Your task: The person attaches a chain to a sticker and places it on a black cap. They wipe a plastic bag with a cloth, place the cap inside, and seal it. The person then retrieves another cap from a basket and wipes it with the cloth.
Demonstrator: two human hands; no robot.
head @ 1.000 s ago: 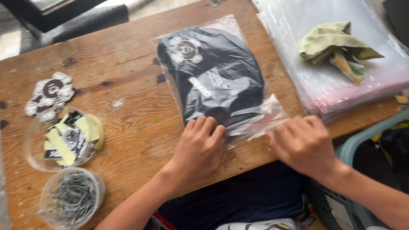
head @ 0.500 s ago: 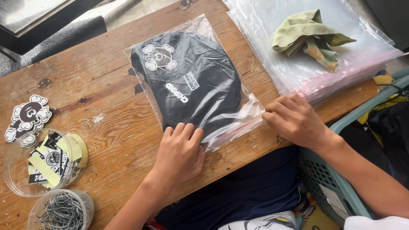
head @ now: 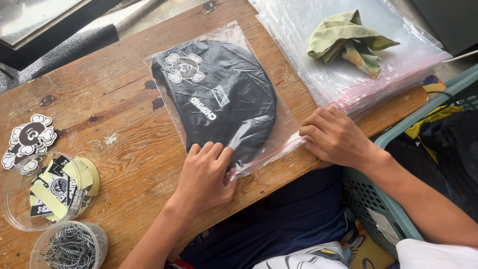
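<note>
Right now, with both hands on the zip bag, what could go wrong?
1. The bag hangs slightly over the table edge; a push could slide it off.
2. The left hand presses only one corner while the right hand works the seal, so the seal may close crooked.
3. The black garment could get caught in it.

left hand (head: 204,172) flat, palm down, fingers together and extended forward. right hand (head: 336,137) palm down, fingers curled and pressing, forearm angling in from lower right.
</note>
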